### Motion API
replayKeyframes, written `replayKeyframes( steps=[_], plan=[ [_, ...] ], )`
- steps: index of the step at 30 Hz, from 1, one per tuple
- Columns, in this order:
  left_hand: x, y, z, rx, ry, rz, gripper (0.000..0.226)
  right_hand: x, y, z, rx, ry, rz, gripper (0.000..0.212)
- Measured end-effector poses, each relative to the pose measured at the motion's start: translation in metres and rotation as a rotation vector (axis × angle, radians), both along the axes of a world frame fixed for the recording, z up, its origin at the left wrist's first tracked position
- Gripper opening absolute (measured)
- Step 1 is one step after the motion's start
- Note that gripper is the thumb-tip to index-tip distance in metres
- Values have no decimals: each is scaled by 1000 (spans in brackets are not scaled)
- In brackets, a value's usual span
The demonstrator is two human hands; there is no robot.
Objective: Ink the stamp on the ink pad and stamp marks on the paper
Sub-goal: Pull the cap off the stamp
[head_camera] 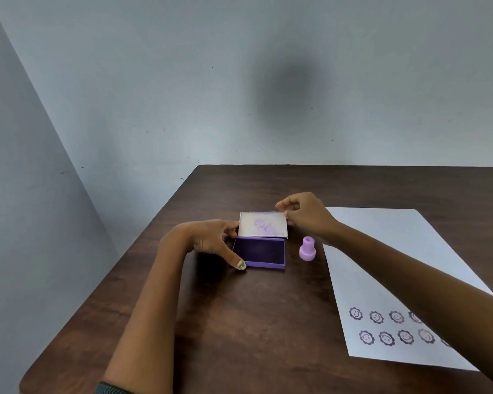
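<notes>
A purple ink pad (259,251) lies open in the middle of the brown table (239,322), its dark pad facing up. Its ink-stained white lid (263,224) stands raised at the back. My left hand (211,240) grips the pad's left side, thumb at the front left corner. My right hand (305,212) pinches the lid's top right corner. A lilac stamp (307,249) stands upright just right of the pad, untouched. The white paper (396,265) lies at the right with two rows of purple smiley flower marks (386,327) near its front edge, partly hidden by my right forearm.
The table's left edge runs diagonally close to the pad, and a grey wall stands right behind its far edge. A dark band shows on my left wrist (111,389).
</notes>
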State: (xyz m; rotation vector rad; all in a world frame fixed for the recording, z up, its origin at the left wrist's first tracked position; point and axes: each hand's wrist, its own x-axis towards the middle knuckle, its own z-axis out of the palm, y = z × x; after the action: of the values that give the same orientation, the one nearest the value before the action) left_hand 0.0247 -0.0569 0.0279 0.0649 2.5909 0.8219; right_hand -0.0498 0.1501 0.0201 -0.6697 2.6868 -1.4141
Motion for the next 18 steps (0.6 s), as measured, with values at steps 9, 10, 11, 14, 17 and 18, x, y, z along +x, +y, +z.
replayKeyframes(
  steps=[9, 10, 11, 14, 17, 18],
  plan=[
    [5, 3, 5, 18, 38, -7, 80, 1, -2, -3, -33, -136, 35, 26],
    [5, 4, 5, 12, 35, -9, 81, 1, -2, -3, -36, -149, 37, 25],
    [6, 4, 6, 11, 29, -12, 82, 1, -2, -3, -39, -162, 40, 25],
    [6, 5, 6, 14, 15, -11, 87, 1, -2, -3, -40, -175, 48, 23],
    [5, 4, 6, 6, 13, -10, 86, 2, -1, -1, -51, -177, 43, 23],
    [5, 4, 5, 0, 12, -3, 83, 3, -1, -1, -53, -176, 42, 22]
  ],
)
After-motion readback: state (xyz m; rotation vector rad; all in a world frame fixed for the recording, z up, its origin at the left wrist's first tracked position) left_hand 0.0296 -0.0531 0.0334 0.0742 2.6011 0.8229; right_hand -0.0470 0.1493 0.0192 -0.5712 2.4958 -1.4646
